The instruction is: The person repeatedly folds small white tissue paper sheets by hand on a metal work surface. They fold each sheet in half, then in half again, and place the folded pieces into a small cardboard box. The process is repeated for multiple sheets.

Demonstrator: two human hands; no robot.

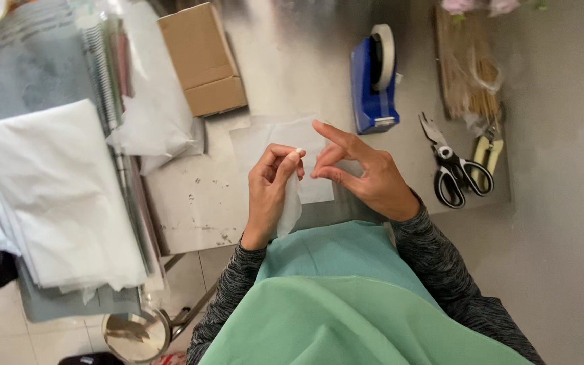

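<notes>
tape dispenser [373,78] ahead | scissors [457,169] right | cardboard box [204,57] left

Blue tape dispenser [372,84] upright on the metal table [292,47], roll of pale tape on top. Just right of it, black-handled scissors [455,169] lying flat — beside them, cream-handled shears [488,152]. Farther back, a bundle of straw-coloured stems in clear wrap [469,67]. Brown cardboard box [203,57] at the far left of the table — a stack of white sheets [59,192] off the left edge. Round metal stool [133,334] below.
</notes>
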